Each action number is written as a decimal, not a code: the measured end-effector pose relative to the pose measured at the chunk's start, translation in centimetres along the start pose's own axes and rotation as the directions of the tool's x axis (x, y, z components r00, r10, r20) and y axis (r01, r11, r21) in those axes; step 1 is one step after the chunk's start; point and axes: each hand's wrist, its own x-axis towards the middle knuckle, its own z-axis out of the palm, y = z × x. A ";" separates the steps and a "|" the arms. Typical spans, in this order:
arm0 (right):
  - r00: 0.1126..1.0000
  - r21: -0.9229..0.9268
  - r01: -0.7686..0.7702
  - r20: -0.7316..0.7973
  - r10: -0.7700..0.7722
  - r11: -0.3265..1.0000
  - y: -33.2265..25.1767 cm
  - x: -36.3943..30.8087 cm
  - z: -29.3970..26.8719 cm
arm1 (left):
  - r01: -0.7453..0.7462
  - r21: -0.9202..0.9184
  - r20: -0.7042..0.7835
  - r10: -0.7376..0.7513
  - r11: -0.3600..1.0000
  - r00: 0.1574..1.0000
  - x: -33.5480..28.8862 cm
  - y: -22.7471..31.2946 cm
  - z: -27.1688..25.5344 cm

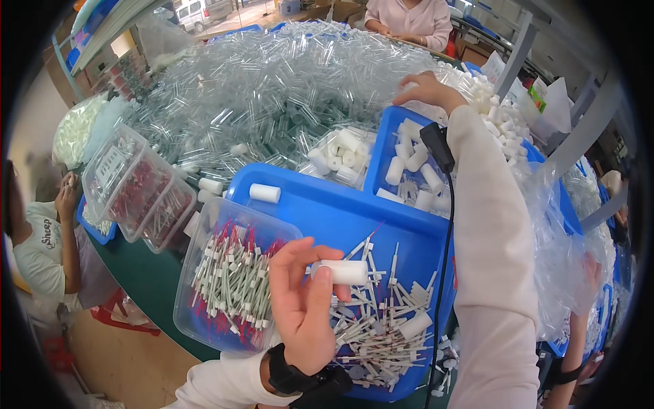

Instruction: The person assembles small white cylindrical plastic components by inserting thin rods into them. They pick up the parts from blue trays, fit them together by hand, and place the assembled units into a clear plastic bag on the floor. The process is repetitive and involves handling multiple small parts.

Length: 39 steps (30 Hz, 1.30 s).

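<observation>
The person's left hand (306,300) grasps a white cylinder (346,273) between thumb and fingers above the large blue tray (320,198), its long axis running nearly left to right and its free end toward the right; the right hand (430,90), fingers loosely bent, is well apart, beyond the far edge of the small blue tray (379,146), at the heaped clear tubes (272,88); whether it pinches anything there cannot be told; the cylinder thus lies nearer the person than the right hand, and left of it.
</observation>
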 end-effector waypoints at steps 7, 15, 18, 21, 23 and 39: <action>0.921 0.075 -0.050 0.389 0.017 0.996 -2.9 -3.1 -2.8 | 0.004 0.010 -0.012 -0.004 1.000 1.000 0.1 0.1 0.0; 0.796 0.258 -0.041 0.592 -0.124 0.965 -3.6 -8.8 -6.8 | -0.002 0.048 0.030 0.000 0.999 1.000 0.0 0.2 0.2; 0.814 0.376 -0.151 0.572 -0.101 0.914 -2.6 -9.1 -7.6 | 0.004 0.035 0.034 -0.005 0.999 0.999 0.2 -0.2 0.1; 0.960 0.514 -0.097 0.276 -0.057 0.852 -1.7 -7.0 -6.1 | -0.006 0.042 0.009 0.005 0.999 1.000 0.2 0.3 -0.3; 0.974 0.525 -0.092 -0.129 0.186 0.846 1.8 -3.4 -4.5 | 0.008 0.044 0.017 -0.009 0.999 1.000 -0.1 0.0 0.4; 0.974 0.236 -0.041 0.225 -0.014 0.971 -1.4 -0.9 -1.2 | 0.031 -0.014 0.011 -0.031 0.999 0.999 0.0 0.0 0.0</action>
